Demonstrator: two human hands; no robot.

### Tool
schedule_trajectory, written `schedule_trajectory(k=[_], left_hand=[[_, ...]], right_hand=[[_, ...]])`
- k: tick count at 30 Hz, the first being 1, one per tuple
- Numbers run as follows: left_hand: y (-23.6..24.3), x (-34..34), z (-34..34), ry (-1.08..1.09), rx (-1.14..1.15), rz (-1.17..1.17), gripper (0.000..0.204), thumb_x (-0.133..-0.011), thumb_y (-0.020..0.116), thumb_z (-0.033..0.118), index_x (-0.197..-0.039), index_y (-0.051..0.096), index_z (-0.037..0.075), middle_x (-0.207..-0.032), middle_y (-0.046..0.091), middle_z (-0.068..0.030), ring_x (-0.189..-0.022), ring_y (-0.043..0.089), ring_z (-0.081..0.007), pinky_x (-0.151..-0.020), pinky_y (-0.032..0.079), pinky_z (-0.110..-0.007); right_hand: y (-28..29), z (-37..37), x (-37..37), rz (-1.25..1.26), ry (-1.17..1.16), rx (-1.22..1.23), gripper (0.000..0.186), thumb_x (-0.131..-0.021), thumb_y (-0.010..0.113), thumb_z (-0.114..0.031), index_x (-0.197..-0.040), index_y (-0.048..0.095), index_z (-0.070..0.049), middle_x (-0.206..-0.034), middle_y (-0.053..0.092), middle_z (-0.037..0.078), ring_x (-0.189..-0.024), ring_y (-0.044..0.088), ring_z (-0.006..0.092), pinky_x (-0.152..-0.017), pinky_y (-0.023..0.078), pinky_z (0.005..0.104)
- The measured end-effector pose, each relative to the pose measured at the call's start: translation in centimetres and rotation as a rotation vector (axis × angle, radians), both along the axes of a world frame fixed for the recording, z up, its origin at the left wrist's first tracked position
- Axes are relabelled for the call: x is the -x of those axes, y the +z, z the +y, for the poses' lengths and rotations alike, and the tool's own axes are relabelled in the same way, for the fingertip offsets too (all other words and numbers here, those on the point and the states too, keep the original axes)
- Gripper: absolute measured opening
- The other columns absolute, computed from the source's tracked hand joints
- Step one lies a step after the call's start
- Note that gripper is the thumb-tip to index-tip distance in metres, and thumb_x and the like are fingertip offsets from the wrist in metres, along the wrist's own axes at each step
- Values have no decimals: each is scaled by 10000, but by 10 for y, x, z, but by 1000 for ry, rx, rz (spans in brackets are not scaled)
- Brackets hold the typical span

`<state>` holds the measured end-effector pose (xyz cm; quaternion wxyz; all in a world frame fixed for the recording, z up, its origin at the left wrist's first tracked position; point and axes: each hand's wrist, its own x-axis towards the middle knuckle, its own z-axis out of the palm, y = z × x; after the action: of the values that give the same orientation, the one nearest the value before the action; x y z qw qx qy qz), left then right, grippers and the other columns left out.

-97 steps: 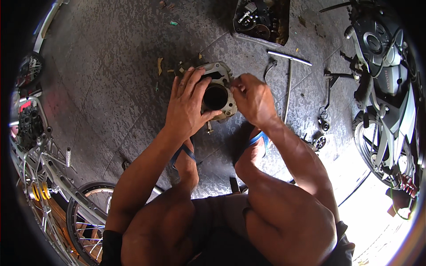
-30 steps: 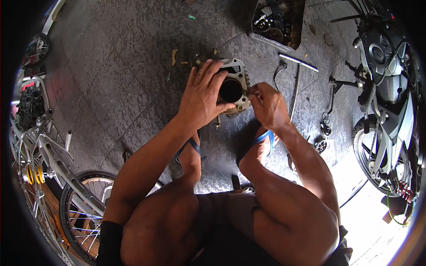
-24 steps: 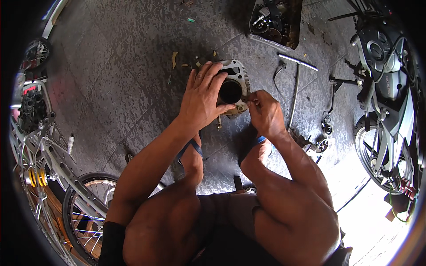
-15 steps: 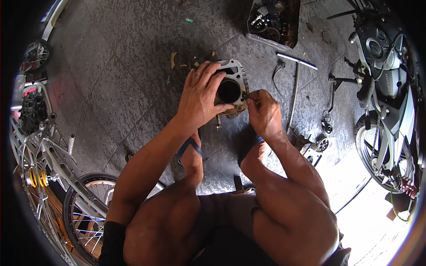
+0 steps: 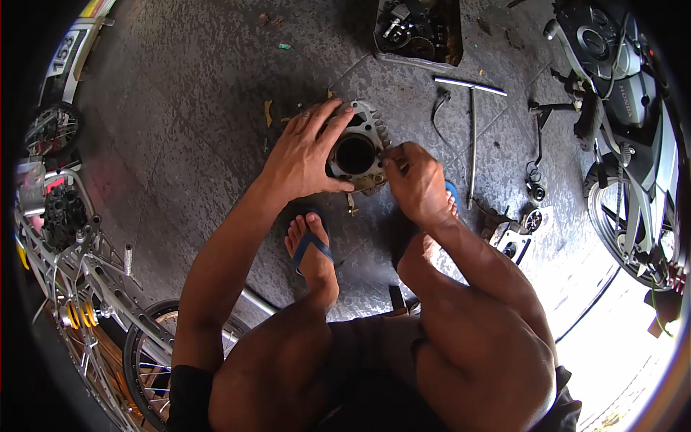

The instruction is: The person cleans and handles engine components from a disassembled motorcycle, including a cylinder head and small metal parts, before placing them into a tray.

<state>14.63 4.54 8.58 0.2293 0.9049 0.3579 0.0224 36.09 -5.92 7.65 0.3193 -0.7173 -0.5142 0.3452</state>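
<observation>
A grey metal engine cylinder block (image 5: 370,128) with a round dark bore and finned side sits on the floor in front of my feet. My left hand (image 5: 299,155) grips its left side, fingers over the far edge and thumb along the near edge. At the block's right edge, beside the bore, my right hand (image 5: 419,180) is closed in a pinch. Whatever lies between those fingertips is too small and dark to make out. A small brass-coloured fitting (image 5: 352,204) shows just below the block's near edge.
A tray (image 5: 417,63) of greasy metal parts stands beyond the block. To the right lie a T-handle wrench (image 5: 473,137), a thin hose (image 5: 436,119) and loose engine parts (image 5: 512,243). A motorcycle (image 5: 626,108) stands far right; a bare frame (image 5: 93,266) and spoked wheel (image 5: 133,360) are left.
The view has shifted, so the block and both hands appear farther left. Both hands keep their places on the block, and more of my left foot shows.
</observation>
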Motion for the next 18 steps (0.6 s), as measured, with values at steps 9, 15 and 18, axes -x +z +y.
schedule_trajectory(k=[9,15,18], left_hand=[[-10,-15,-48,262,-123,-96,1214,-597,945,502,-1549,344,50,-1485,408,-234,-1331,449,-442,-1105,387,-567],[-21,-32,-84,627,-194,-8,1316,-627,864,692,-1576,270,0,-1498,380,-281,-1371,397,-451,-1115,357,-587],[-19,-39,-82,691,-124,22,1354,-615,862,714,-1585,243,3,-1503,375,-295,-1368,402,-468,-1123,343,-597]], right_hand=[[1,-6,-2,9,68,-14,137,-874,683,-82,-957,645,20,-925,678,244,-845,686,441,-748,547,483],[-1,17,-5,-34,141,-91,131,-881,675,-91,-950,647,16,-952,682,233,-898,680,442,-783,545,492],[-3,15,-6,-58,179,-103,169,-887,693,-115,-984,686,25,-936,703,233,-849,710,401,-740,549,438]])
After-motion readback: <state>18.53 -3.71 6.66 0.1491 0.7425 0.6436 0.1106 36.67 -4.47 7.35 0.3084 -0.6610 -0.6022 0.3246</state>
